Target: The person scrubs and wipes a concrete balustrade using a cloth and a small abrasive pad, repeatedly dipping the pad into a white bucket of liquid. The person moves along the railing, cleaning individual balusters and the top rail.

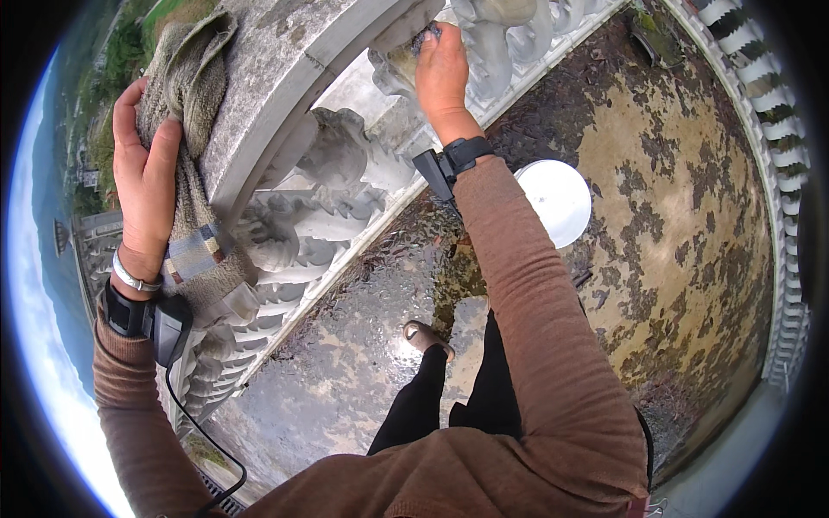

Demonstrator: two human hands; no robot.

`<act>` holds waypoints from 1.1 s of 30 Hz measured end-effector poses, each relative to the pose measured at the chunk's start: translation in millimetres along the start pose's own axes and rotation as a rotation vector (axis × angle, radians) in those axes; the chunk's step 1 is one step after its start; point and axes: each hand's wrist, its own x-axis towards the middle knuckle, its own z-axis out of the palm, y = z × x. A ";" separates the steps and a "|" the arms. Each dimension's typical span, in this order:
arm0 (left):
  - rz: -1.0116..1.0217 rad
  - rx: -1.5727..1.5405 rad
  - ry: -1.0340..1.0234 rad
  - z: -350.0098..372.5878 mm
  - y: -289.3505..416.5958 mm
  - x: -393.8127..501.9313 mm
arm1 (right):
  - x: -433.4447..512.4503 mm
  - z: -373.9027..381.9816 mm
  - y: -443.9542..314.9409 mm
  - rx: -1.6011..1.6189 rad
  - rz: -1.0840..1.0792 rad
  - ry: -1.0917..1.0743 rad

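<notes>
My left hand (pixel 146 175) rests on the balustrade's top rail (pixel 259 84), gripping a damp-looking beige towel (pixel 194 97) between thumb and fingers. The towel's striped end (pixel 197 256) hangs down over the rail's side. Farther along, my right hand (pixel 443 81) pinches a small dark scouring pad (pixel 424 39) against a stained baluster (pixel 403 68) under the rail. Fingers cover most of that pad. Other rounded white balusters (pixel 333 149) stand between my hands, with grey stains on them.
A round white plastic container (pixel 556 204) stands on the wet, blotchy floor (pixel 647 194) beside my right forearm. Dead leaves and dirt lie along the balustrade's base curb (pixel 363 249). Another balustrade (pixel 771 110) borders the right side. Greenery and hills show beyond the rail at left.
</notes>
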 end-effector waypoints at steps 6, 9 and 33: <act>-0.017 -0.004 -0.019 -0.6 -0.9 0.5 | 37.3 -29.2 -51.2 0.654 0.550 0.235; -0.014 0.020 -0.017 -0.2 0.2 1.1 | 8.7 -12.0 -105.5 0.455 0.349 0.309; 0.007 0.025 0.002 -0.3 -6.3 2.3 | 28.2 20.5 -60.6 0.326 0.050 0.389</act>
